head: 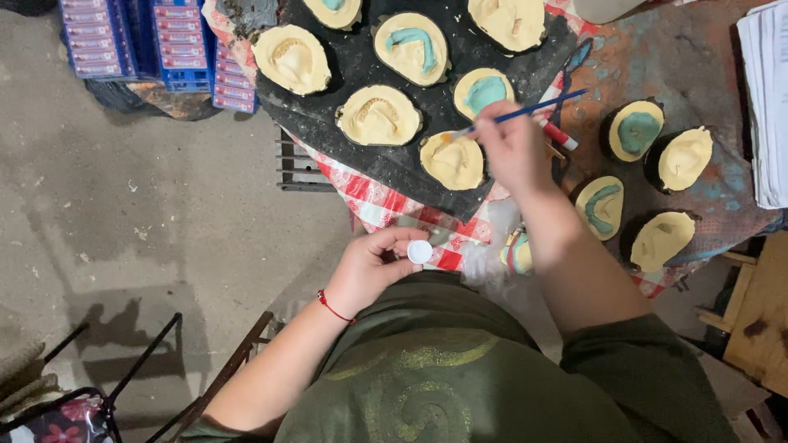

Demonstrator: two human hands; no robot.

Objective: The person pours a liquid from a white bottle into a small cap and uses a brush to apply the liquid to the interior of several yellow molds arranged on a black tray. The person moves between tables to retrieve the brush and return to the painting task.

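Holding a thin blue-handled brush (525, 111), the right hand (513, 152) has its fingers pinched narrow around the shaft; the bristle end points away from the fingertips onto a cream-coloured dental cast (452, 161) lying just beyond them, touched at its upper edge; the handle slants up and outward past the knuckles.

Left hand (373, 267): fingers curled shut on a small container, of which only the round white cap (420, 252) shows at the fingertips; a red cord bracelet (332, 308) circles the wrist behind them.

Black tray (369, 61): beyond the right fingertips, bearing the brushed cast and further casts; one plain cream cast (379, 116) just beside the brushed one, toward the left hand's side; one with a teal fill (483, 91) just above the brush tip; others, plain (292, 58) and teal-marked (411, 48), farther out.

Red-and-white checked cloth (369, 197): under the tray, between the two hands' fingertips.

Four more casts in dark rings, well outward of the right fingers on a stained table top (698, 74): two teal-filled (636, 130) (602, 206), two plain (683, 157) (662, 239).

Red-and-white marker (559, 135): just beside the right hand's knuckles.

Stack of white paper (765, 98): far outward of the right hand; stacked blue boxes (131, 41): far outward of the left hand, on the concrete floor (123, 205).
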